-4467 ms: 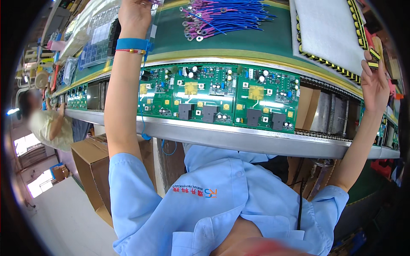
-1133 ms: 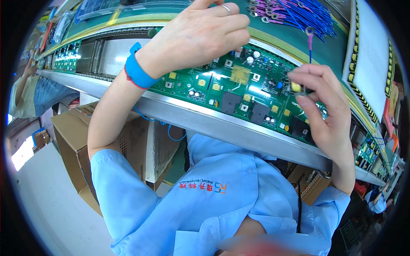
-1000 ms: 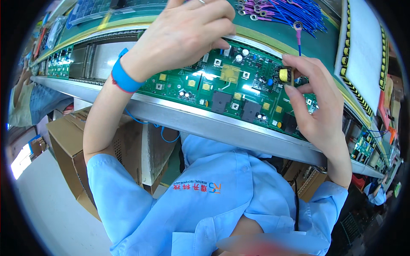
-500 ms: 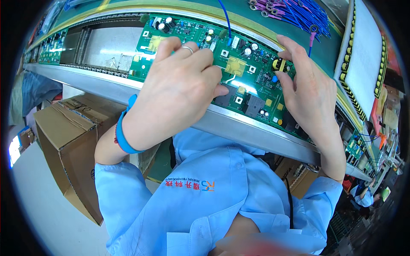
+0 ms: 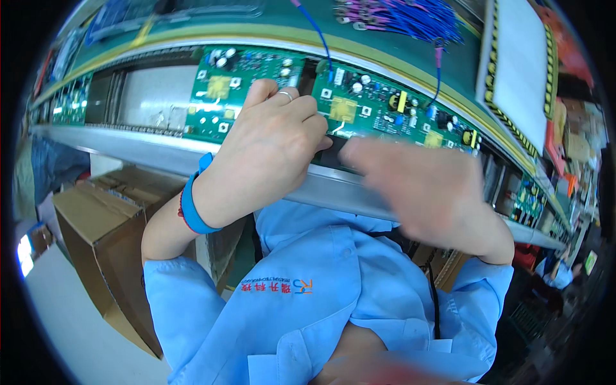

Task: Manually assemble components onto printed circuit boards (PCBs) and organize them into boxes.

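My left hand (image 5: 273,138) is over the near part of two green circuit boards, its fingers curled and pressed together. Whatever those fingers hold, if anything, is hidden beneath them. To its left lies one circuit board (image 5: 202,102), and to its right a second circuit board (image 5: 378,96) with capacitors and a yellow-wrapped coil (image 5: 394,101). A dark gap separates the two at the far side. My right hand (image 5: 423,186), smeared by motion, passes over the near edge of the right board. Blue wires (image 5: 319,32) with pink-sleeved ends rise from the boards' far side.
A metal rail (image 5: 346,186) runs along the near side of the line. Beyond it lies a bundle of blue wires with ring terminals (image 5: 404,19). A white foam tray edged with yellow-black coils (image 5: 518,70) stands at the right; a cardboard box (image 5: 106,237) sits below left.
My right hand has left the coil area and swung nearer and leftward. A dark gap now shows between the boards. My left hand stays curled in about the same place.
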A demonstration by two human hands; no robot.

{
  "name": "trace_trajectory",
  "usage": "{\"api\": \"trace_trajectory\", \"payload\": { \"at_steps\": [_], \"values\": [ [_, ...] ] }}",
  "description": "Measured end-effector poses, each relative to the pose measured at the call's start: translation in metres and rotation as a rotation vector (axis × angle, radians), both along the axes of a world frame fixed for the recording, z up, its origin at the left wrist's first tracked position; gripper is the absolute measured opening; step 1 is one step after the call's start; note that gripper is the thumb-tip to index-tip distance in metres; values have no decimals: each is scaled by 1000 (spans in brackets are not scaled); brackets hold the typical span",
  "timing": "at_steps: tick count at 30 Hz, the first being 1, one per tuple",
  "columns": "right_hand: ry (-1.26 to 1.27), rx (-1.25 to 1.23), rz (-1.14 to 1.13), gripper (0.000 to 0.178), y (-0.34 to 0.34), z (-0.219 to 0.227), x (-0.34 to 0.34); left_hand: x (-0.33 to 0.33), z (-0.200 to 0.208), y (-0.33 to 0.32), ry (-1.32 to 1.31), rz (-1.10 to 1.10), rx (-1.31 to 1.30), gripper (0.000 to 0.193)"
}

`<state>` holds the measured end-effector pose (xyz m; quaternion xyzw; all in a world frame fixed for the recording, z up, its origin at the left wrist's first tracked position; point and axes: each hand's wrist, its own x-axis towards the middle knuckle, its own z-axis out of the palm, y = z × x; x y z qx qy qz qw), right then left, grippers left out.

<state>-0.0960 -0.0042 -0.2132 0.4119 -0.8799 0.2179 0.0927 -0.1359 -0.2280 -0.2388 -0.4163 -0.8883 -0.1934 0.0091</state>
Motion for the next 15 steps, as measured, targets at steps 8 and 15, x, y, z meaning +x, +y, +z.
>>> {"api": "trace_trajectory", "payload": {
  "at_steps": [8, 15],
  "values": [
    [4, 187, -5, 27, -21, -21, 48, -8, 1, 67, -59, -229, -9, 14],
    [-85, 406, -236, 21, 8, -34, 69, -3, -1, 114, -30, -352, -57, 17]
  ]
}}
